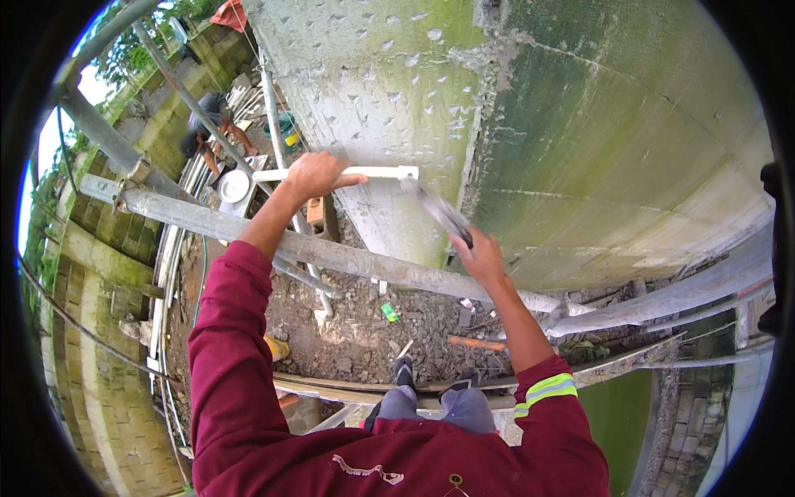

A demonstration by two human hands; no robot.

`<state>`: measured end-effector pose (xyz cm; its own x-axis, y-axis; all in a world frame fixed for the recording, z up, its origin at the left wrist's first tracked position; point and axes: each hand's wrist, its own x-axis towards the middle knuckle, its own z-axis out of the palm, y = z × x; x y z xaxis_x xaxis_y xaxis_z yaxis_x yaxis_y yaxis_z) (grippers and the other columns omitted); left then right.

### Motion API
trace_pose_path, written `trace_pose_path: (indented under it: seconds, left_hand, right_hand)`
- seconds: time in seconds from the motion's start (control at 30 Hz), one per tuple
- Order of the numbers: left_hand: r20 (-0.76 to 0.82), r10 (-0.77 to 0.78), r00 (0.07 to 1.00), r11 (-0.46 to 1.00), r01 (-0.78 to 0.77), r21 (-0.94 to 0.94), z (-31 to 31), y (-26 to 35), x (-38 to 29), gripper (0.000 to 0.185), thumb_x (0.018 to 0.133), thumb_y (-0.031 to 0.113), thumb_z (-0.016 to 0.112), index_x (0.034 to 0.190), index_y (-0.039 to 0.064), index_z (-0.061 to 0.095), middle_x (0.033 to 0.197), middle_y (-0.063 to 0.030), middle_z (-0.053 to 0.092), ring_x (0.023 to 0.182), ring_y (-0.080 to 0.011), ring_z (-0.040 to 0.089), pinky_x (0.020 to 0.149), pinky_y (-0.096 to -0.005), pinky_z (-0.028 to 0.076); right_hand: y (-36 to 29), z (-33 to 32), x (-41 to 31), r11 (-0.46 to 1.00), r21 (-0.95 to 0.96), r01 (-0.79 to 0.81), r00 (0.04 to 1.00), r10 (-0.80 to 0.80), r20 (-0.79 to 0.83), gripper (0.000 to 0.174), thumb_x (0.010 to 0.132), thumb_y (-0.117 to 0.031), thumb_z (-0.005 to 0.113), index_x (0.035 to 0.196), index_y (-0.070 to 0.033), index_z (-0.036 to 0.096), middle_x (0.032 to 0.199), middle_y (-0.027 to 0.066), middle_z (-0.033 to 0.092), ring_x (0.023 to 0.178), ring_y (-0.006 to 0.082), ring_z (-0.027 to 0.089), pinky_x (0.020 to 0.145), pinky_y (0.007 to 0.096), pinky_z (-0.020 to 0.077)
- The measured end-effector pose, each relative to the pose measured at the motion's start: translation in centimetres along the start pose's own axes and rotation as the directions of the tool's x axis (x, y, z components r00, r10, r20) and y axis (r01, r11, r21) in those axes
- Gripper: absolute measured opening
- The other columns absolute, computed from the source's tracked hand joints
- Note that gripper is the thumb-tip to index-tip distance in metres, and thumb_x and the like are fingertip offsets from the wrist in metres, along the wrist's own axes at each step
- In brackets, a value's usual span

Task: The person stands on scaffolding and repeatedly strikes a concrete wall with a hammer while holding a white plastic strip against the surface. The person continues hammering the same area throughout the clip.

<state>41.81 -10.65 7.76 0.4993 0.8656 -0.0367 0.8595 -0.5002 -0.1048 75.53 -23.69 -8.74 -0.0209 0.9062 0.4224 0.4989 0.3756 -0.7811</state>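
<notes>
My left hand (pixel 318 176) grips a white plastic pipe (pixel 379 172) with a fitting at its right end, held level in front of a concrete wall (pixel 397 112) pitted with chip marks. In my right hand (pixel 481 253) is a tool with a dark grip (pixel 444 214), blurred by motion; its far end is at or close to the pipe's right end. Its exact kind cannot be told.
Scaffold tubes (pixel 372 264) cross in front of and beside me. My feet, in sandals, are at a wooden plank (pixel 348 385) above rubble ground (pixel 366 335). At the upper left a co-worker (pixel 211 121) bends near a round white basin (pixel 234 186) and long pipes.
</notes>
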Motion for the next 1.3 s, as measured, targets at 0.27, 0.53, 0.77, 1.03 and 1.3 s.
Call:
trace_pose_path:
  seconds: [0.27,0.53,0.77,1.03,1.3]
  left_hand:
    - [0.163,-0.116,0.980,0.956,0.155,-0.251,-3.1,-1.2,-2.8,0.083,0.084,0.080,0.045,0.084,0.001,0.071,0.068,-0.0210,0.064,0.072,-0.0400,0.065,0.067,-0.0477,0.049]
    - [-0.047,0.050,0.998,0.984,-0.041,0.172,-2.0,-2.9,-2.5,0.068,0.087,0.075,0.041,0.093,0.014,0.070,0.069,-0.0133,0.066,0.071,-0.0357,0.067,0.063,-0.0472,0.053]
    - [-0.045,0.053,0.998,0.970,-0.041,0.238,-1.9,-2.3,-2.2,0.068,0.088,0.075,0.038,0.093,0.016,0.071,0.064,-0.0120,0.065,0.064,-0.0332,0.067,0.060,-0.0451,0.053]
    - [-0.056,0.051,0.997,0.978,-0.038,0.206,-1.7,-2.5,-2.2,0.068,0.088,0.075,0.040,0.090,0.014,0.071,0.064,-0.0128,0.065,0.065,-0.0339,0.068,0.060,-0.0454,0.053]
    - [-0.030,-0.017,0.999,0.995,0.020,0.102,-2.2,-2.7,-2.1,0.070,0.087,0.076,0.040,0.092,0.014,0.073,0.073,-0.0143,0.068,0.074,-0.0342,0.069,0.067,-0.0461,0.053]
  right_hand:
    - [-3.3,-2.6,-0.5,0.828,0.429,-0.362,0.899,0.432,-0.075,0.052,0.097,-0.051,0.057,0.077,-0.003,0.056,0.060,-0.0030,0.045,0.054,0.0095,0.039,0.049,0.0318,0.0338]
    - [-7.1,-3.0,-1.9,0.985,0.159,-0.063,0.997,0.068,-0.025,0.044,0.092,-0.045,0.066,0.080,-0.003,0.058,0.057,0.0074,0.048,0.050,0.0153,0.049,0.049,0.0337,0.0392]
    - [-1.4,0.1,2.5,0.888,-0.212,0.409,0.912,-0.386,0.142,0.046,0.083,-0.045,0.074,0.076,-0.003,0.056,0.058,0.0163,0.057,0.053,0.0381,0.058,0.049,0.0441,0.0439]
    - [-0.6,0.6,2.7,0.827,0.089,0.555,0.826,-0.560,0.056,0.040,0.084,-0.039,0.073,0.080,-0.002,0.059,0.061,0.0191,0.059,0.056,0.0382,0.061,0.052,0.0435,0.0460]
    - [-3.5,1.2,1.5,0.975,0.055,0.215,0.975,-0.218,0.046,0.048,0.087,-0.046,0.067,0.074,-0.001,0.057,0.062,0.0216,0.056,0.055,0.0397,0.056,0.053,0.0441,0.0433]
